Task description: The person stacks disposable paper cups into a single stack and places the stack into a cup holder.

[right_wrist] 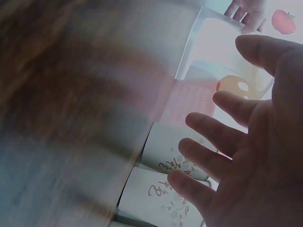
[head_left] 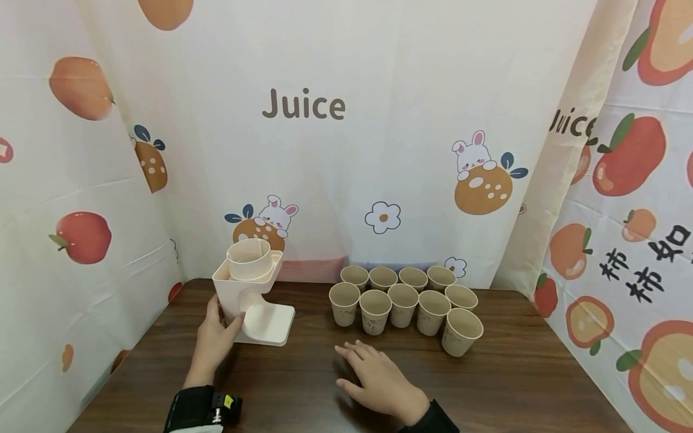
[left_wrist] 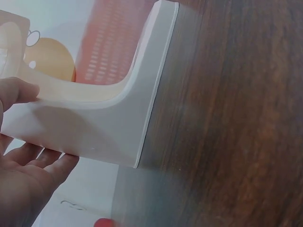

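At the left of the table, my left hand [head_left: 216, 337] holds a white plastic stand [head_left: 265, 322] by its upright, thumb on one side and fingers on the other. This stand has a flat square base, a boxy top and a round open collar [head_left: 249, 258] set in that top. In the left wrist view, the thumb [left_wrist: 21, 91] lies along the stand's curved inner edge. My right hand [head_left: 376, 379] is over the front middle of the table, palm down, fingers spread, holding nothing. Behind it, several paper cups [head_left: 375, 313] stand upright with their mouths up.
The cups are grouped in rough rows at the back right, one cup [head_left: 462, 332] nearest the front. The brown wooden table [head_left: 303, 391] meets a printed cloth backdrop [head_left: 379, 150] behind, with more cloth on both sides.
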Tool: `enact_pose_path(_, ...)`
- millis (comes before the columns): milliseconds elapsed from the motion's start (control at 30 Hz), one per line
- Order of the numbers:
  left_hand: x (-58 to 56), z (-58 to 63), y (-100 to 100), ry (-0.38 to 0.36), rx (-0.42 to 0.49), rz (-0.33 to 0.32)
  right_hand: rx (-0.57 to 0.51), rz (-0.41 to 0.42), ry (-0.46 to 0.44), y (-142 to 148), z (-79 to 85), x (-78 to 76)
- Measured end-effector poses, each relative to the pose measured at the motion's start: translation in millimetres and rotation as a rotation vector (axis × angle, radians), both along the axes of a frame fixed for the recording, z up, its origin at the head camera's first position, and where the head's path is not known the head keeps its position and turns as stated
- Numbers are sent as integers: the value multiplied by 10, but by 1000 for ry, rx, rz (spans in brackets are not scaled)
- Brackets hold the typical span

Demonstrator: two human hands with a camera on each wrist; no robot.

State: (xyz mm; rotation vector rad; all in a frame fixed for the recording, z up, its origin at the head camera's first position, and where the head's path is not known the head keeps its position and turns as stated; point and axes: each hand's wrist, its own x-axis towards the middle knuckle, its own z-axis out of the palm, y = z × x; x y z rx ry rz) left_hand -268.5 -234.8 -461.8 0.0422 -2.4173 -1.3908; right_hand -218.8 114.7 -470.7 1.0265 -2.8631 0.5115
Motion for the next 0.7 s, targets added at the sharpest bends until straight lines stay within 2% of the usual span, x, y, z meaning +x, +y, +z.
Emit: enact_pose_path(700, 50, -8, 24, -29, -84, 37, 23, -5, 3, 88, -27, -30)
